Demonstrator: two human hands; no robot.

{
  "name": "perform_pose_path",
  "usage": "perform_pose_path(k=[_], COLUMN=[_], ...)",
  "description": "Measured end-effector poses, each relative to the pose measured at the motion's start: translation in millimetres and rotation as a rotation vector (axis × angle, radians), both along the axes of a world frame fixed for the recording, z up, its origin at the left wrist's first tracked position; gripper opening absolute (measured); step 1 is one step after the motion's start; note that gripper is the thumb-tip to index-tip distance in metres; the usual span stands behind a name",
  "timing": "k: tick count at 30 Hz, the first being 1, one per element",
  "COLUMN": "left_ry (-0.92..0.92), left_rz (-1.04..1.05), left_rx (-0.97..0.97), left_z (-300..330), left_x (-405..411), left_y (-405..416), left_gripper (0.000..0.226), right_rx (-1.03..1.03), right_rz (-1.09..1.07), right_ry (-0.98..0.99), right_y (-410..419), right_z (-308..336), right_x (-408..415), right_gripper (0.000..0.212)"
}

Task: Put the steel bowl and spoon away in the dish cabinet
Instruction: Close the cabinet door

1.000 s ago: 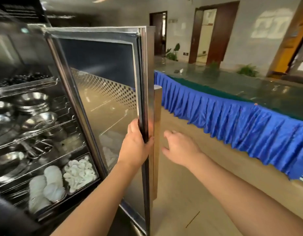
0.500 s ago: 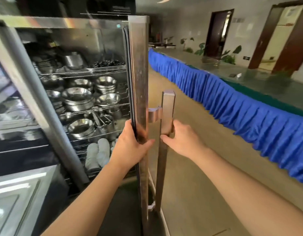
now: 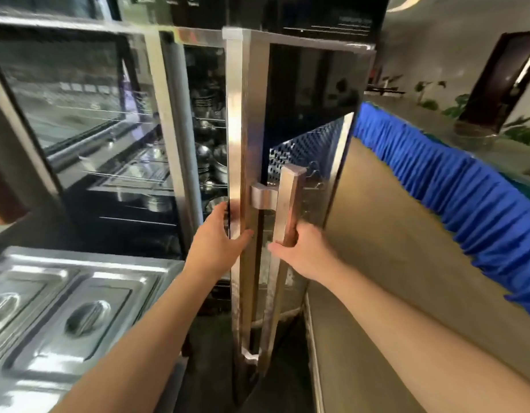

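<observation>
The dish cabinet's right door (image 3: 302, 114) stands nearly shut, with only a narrow gap left. Through that gap I see stacked steel bowls (image 3: 211, 162) on wire shelves. My left hand (image 3: 219, 242) wraps the door's steel edge (image 3: 235, 129). My right hand (image 3: 305, 251) grips the long vertical door handle (image 3: 287, 204) near its middle. No spoon shows, and neither hand holds a bowl.
The cabinet's left glass door (image 3: 79, 114) is shut, with shelves behind it. A steel counter with lidded pans (image 3: 64, 311) sits at lower left. A table with a blue skirt (image 3: 454, 198) runs along the right, across a strip of floor (image 3: 377, 263).
The door has swung from wide open to almost shut. My right hand took hold of the handle, and the view of the bowls inside narrowed to a slit.
</observation>
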State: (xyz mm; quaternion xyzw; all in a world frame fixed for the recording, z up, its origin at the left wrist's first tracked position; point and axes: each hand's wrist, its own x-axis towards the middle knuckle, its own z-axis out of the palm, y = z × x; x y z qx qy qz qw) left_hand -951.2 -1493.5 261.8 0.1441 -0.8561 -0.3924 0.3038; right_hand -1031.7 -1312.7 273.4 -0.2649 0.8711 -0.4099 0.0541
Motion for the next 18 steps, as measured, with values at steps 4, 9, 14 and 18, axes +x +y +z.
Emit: perform_pose_path(k=[4, 9, 14, 18], left_ry=[-0.010, -0.004, -0.017, -0.040], left_rz=[0.072, 0.114, 0.129, 0.143], left_rx=[0.006, 0.009, 0.050, -0.011], left_z=[-6.2, -9.6, -6.5, -5.8], left_x=[-14.0, -36.8, -69.0, -98.7], left_y=[-41.9, -97.0, -153.5, -203.4], left_gripper=[0.058, 0.059, 0.053, 0.045], right_rx=[-0.031, -0.044, -0.088, -0.128], right_rz=[0.054, 0.193, 0.321, 0.377], right_ry=[-0.029, -0.129, -0.158, -0.219], right_y=[-50.0, -112.1, -180.8, -236.4], right_z=[-6.0, -7.1, -9.8, -15.0], right_x=[-20.5, -49.5, -80.9, -107.2], right_gripper=[0.030, 0.034, 0.014, 0.019])
